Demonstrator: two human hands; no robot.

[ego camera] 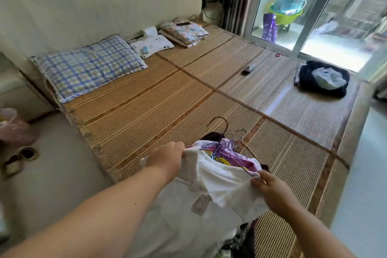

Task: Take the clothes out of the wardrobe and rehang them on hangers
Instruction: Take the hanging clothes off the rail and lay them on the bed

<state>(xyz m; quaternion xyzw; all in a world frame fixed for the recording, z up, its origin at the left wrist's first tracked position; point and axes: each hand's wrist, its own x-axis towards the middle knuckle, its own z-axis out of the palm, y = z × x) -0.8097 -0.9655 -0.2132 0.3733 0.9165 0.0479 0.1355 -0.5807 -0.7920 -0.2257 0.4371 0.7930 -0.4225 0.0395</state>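
Observation:
A white collared shirt point(217, 186) is stretched between my two hands over the near edge of the bed. My left hand point(167, 158) grips its left shoulder and my right hand point(270, 188) pinches the right shoulder. A clear tag point(201, 204) hangs from the front of the shirt. Just behind the shirt lies a heap of wire hangers point(232, 144) on a purple and yellow garment point(217, 153). A dark hanger hook point(219, 122) sticks up from the heap. More dark clothing point(247, 234) shows below the shirt.
The bed is covered with a bamboo mat point(167, 94). A checked pillow point(90, 67), a small white pillow point(155, 45) and a folded blanket point(184, 32) lie by the headboard. A dark bundle with a plastic bag point(323, 78) sits far right, near the glass door point(314, 16).

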